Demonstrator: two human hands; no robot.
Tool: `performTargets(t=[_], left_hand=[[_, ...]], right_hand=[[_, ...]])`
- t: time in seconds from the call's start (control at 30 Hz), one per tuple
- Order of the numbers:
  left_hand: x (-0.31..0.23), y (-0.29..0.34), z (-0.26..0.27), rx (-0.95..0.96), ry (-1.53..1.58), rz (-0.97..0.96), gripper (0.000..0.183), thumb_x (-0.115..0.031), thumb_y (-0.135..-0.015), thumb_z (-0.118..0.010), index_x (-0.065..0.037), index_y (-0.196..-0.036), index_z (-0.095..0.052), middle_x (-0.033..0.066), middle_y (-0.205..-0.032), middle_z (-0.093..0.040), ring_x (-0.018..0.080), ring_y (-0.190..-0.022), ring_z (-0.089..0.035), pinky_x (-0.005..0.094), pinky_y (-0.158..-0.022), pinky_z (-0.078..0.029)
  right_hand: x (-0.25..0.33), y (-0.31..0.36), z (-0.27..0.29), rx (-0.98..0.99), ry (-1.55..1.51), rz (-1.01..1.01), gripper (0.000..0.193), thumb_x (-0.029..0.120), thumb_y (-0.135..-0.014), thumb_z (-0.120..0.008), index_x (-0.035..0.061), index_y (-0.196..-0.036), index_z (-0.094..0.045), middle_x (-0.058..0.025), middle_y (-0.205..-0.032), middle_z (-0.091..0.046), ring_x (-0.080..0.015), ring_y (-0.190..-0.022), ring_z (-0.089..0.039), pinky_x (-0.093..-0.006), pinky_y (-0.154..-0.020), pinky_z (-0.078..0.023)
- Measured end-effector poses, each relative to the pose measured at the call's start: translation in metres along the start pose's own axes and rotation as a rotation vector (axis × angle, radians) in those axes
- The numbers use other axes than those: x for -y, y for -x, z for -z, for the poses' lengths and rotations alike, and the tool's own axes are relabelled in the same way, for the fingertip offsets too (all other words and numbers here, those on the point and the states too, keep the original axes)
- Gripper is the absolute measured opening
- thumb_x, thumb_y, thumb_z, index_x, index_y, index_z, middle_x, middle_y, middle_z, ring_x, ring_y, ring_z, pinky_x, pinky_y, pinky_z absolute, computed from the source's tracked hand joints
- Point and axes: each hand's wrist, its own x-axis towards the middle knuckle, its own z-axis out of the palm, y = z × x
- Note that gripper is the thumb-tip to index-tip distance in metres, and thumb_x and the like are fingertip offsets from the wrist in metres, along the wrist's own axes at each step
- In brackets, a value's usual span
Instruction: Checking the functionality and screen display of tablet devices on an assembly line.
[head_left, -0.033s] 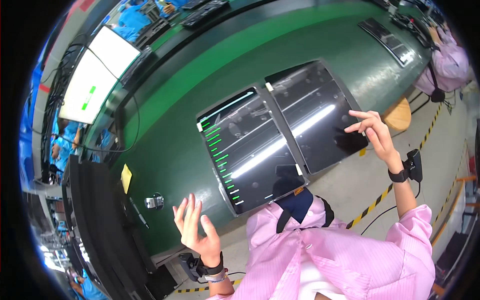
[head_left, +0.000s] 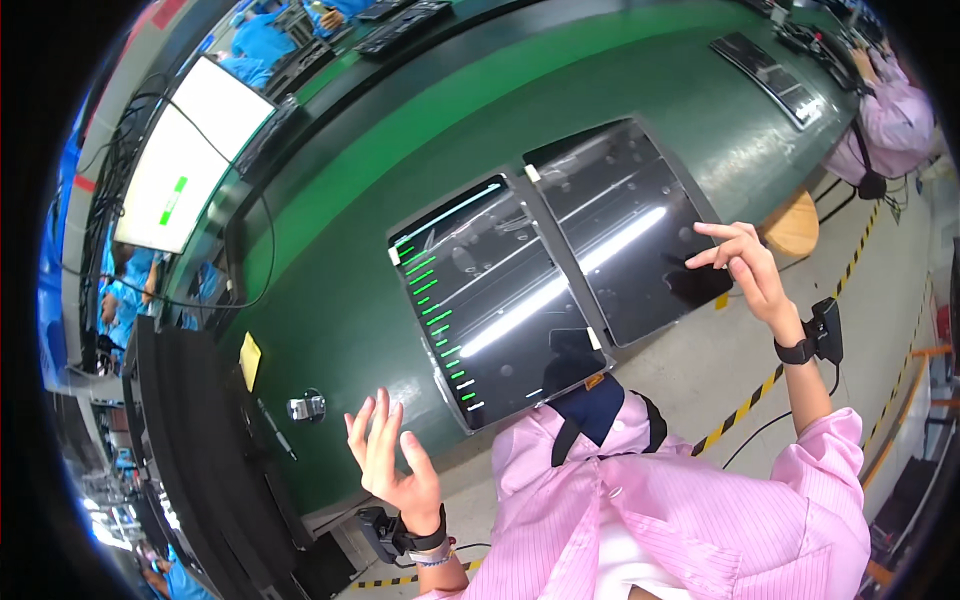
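Note:
Two flat tablet-like screens lie side by side at the front of the green table. The left screen (head_left: 520,300) is lit, with a column of green marks down its left side. The right screen (head_left: 620,240) looks dark and reflects a bright ceiling light. White tabs stick to their edges. My right hand (head_left: 750,268) is at the right screen's right edge, fingers stretched and apart; whether a fingertip touches the glass, I cannot tell. My left hand (head_left: 393,460) is raised over the table's near edge, left of the lit screen, with fingers spread and nothing in them.
Left on the table are a yellow slip (head_left: 250,362), a pen (head_left: 277,430) and a small silver object (head_left: 306,405). A large lit monitor (head_left: 190,160) stands beyond, trailing cables. Far right lie another dark panel (head_left: 768,80) and a pink-sleeved person (head_left: 895,125). A wooden stool (head_left: 792,225) is near the table.

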Motion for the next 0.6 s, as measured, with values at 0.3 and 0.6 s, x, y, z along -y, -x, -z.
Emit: performTargets(t=[0.3, 0.6], left_hand=[[-0.004, 0.006, -0.008, -0.004, 0.017, -0.010, 0.031, -0.003, -0.079, -0.050, 0.001, -0.105, -0.065, 0.0182, -0.112, -0.064, 0.0320, -0.116, -0.053, 0.0512, -0.107, -0.026], [-0.016, 0.003, -0.009, 0.020, 0.008, -0.018, 0.029, -0.004, -0.082, -0.048, 0.001, -0.104, -0.066, 0.0170, -0.114, -0.063, 0.0324, -0.116, -0.053, 0.0514, -0.107, -0.026]], right_hand=[[0.000, 0.009, 0.000, 0.082, 0.052, 0.076, 0.020, 0.015, -0.089, -0.043, 0.0066, -0.078, -0.057, -0.0067, -0.098, -0.069, -0.0211, -0.116, -0.050, -0.0371, -0.095, -0.030], [-0.037, -0.029, 0.000, 0.003, 0.193, -0.043, 0.024, 0.018, -0.093, -0.042, 0.0041, -0.104, -0.059, -0.0120, -0.121, -0.057, -0.0272, -0.117, -0.046, -0.0385, -0.101, -0.029]])
